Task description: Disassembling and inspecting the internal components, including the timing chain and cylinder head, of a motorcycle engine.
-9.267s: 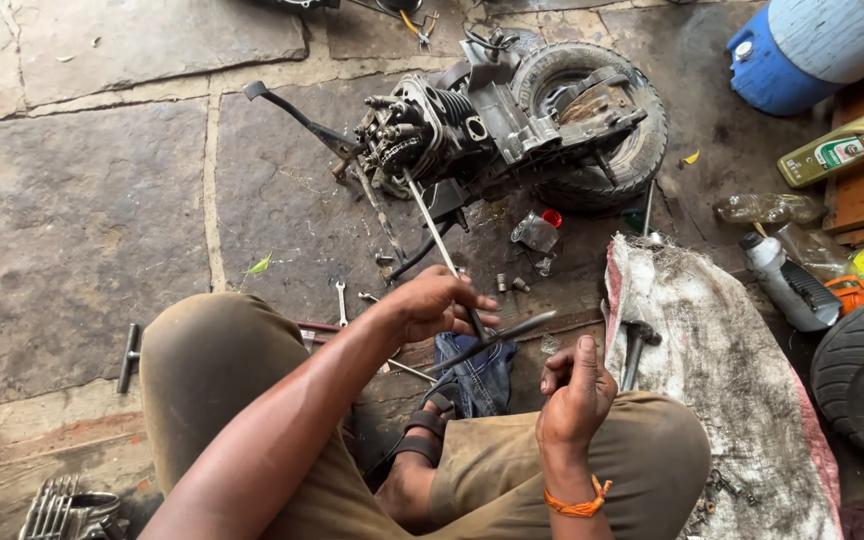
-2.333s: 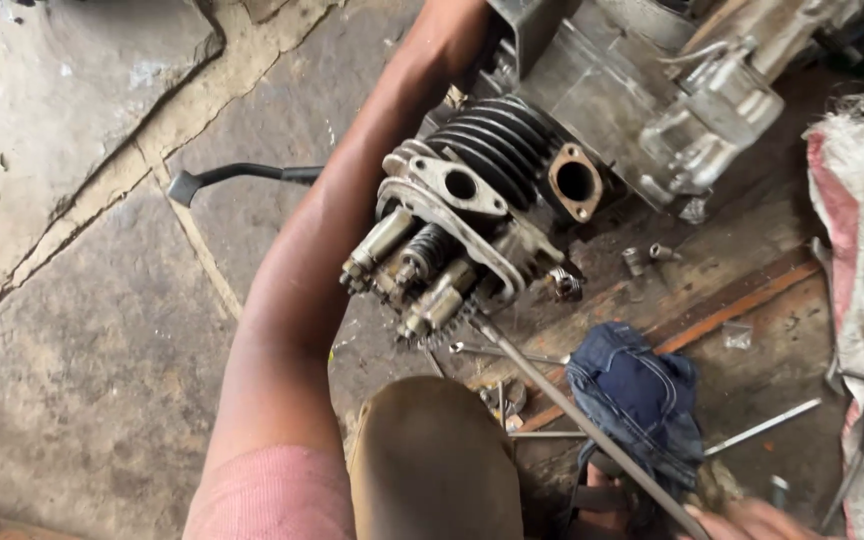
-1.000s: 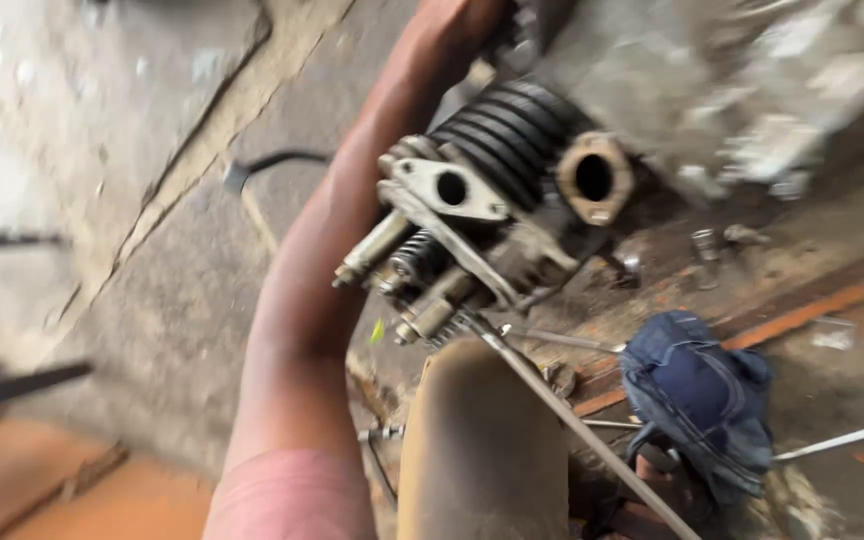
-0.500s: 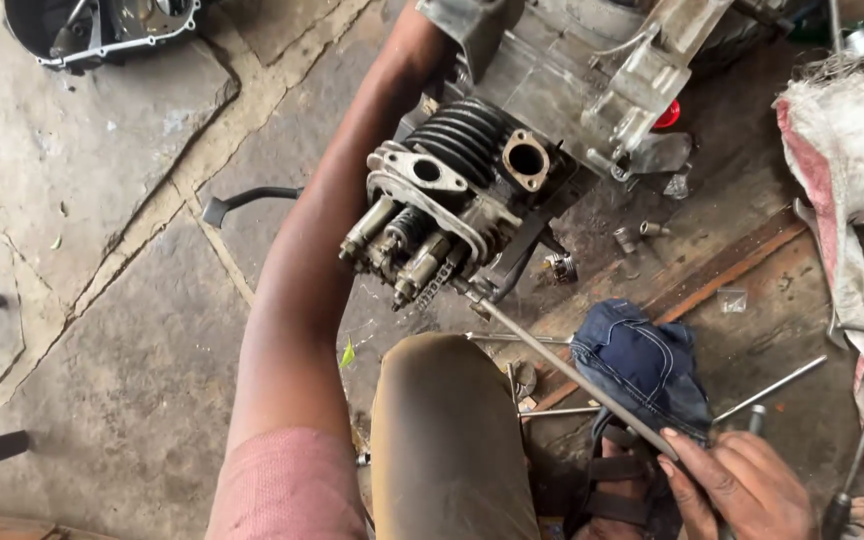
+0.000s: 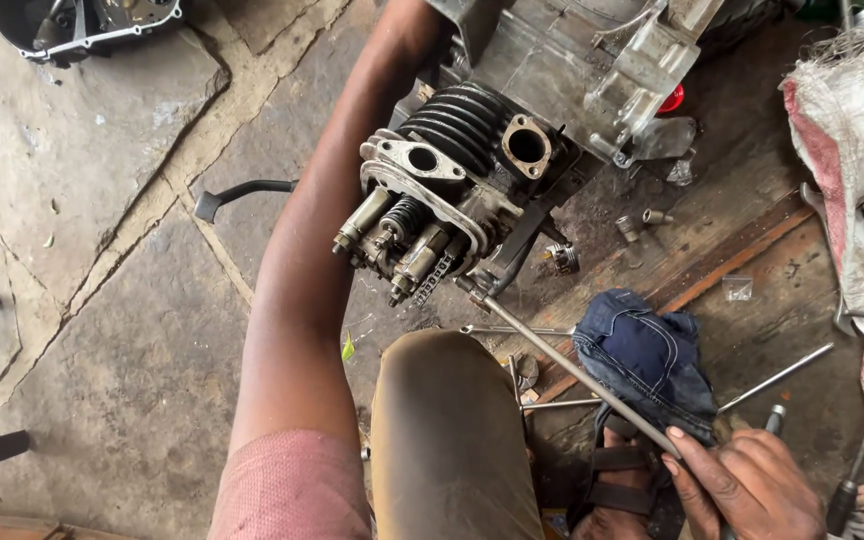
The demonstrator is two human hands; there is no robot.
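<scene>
While the view has steadied, the right hand [image 5: 747, 485] still grips the long rod [image 5: 577, 372]; left hand unseen.

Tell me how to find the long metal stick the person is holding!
Start at the big grey finned engine lying on the stone floor. From its lower end, a long thin grey metal rod slants down across a crumpled blue denim rag into the right hand. Other thin rods lie loose on the floor; only this one touches the engine and is gripped.
</scene>
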